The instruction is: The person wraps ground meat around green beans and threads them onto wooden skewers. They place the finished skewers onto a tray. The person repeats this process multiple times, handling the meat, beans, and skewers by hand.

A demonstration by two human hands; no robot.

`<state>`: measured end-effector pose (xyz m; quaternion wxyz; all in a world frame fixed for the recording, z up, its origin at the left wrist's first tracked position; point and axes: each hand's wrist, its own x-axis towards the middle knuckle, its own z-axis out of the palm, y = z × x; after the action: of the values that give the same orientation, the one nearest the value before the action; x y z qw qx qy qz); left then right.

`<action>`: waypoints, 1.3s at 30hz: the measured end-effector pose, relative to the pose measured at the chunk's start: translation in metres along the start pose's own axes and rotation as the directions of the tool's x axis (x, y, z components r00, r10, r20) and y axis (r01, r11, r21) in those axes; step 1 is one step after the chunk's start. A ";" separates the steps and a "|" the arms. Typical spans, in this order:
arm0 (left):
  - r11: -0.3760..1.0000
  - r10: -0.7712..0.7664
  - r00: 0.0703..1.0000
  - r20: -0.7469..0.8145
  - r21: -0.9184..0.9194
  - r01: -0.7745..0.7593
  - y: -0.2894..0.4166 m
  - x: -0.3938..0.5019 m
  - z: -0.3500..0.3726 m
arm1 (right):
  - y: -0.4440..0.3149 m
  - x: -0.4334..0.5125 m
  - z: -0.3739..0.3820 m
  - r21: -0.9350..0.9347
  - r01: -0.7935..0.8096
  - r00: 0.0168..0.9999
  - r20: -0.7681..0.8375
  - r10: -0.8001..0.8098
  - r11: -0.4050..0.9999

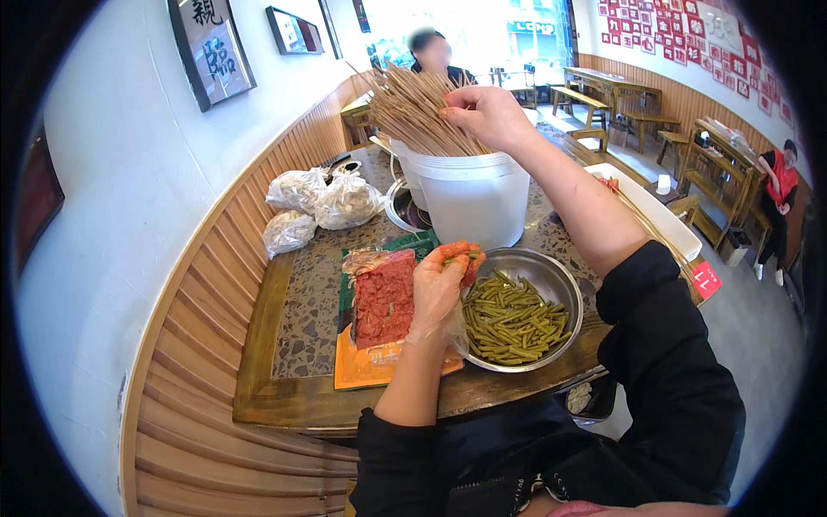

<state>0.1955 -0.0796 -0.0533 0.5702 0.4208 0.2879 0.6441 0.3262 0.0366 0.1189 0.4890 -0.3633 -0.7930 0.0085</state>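
My left hand (446,278), in a clear plastic glove, pinches a short green bean piece (453,260) with red meat or marinade around its fingertips. It hovers between a bag of raw red marinated meat (384,304) and a steel bowl (577,316) of cut green beans (513,323). Higher up, my bare right hand (488,113) reaches over a white plastic bucket (481,194). Its thumb and forefinger pinch at the bundle of thin bamboo skewers (413,106) standing tilted in it; how many skewers they grip is hidden.
Knotted plastic bags (349,200) lie at the table's left, by the slatted wooden bench back (213,297). A white tray (672,223) with loaded skewers sits at the right edge. One person (429,52) is beyond the bucket; another (778,187) is far right.
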 end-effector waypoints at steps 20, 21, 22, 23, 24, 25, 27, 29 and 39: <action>0.993 -0.009 0.999 -0.050 -0.119 0.003 0.006 -0.001 -0.001 | -0.074 0.000 -0.187 0.076 0.388 0.706 -0.665 -0.244 0.918; 0.991 -0.008 0.999 -0.051 -0.131 0.002 0.007 -0.002 0.000 | -0.069 -0.010 -0.194 0.039 0.376 0.695 -0.672 -0.255 0.926; 0.992 -0.006 0.999 -0.048 -0.129 0.000 0.007 -0.002 0.000 | -0.060 -0.015 -0.201 0.084 0.352 0.756 -0.613 -0.230 0.932; 0.993 0.002 0.999 -0.040 -0.120 -0.007 0.007 -0.002 0.000 | -0.048 -0.023 -0.198 0.052 0.288 0.794 -0.571 -0.208 0.956; 0.994 0.008 0.999 -0.035 -0.113 -0.012 0.007 -0.002 0.001 | -0.032 -0.031 -0.186 0.017 0.223 0.832 -0.525 -0.181 0.975; 0.994 0.013 0.999 -0.035 -0.107 -0.016 0.006 -0.002 0.001 | -0.016 -0.038 -0.173 -0.018 0.158 0.868 -0.475 -0.148 0.987; 0.994 0.009 0.999 -0.045 -0.111 -0.014 0.004 -0.003 0.001 | 0.015 -0.066 -0.143 -0.076 -0.041 0.952 -0.305 0.015 0.996; 0.994 0.010 0.999 -0.043 -0.109 -0.015 0.004 -0.003 0.000 | 0.036 -0.090 -0.113 0.094 -0.141 0.965 -0.208 0.158 0.986; 0.988 0.051 0.999 -0.003 -0.144 -0.051 0.009 -0.003 -0.006 | -0.007 -0.110 -0.061 0.192 0.374 0.873 0.256 -0.415 0.907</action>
<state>0.1860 -0.0834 -0.0491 0.5824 0.3861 0.2298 0.6775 0.3987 -0.0537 0.0685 0.3822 -0.1539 -0.9110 0.0160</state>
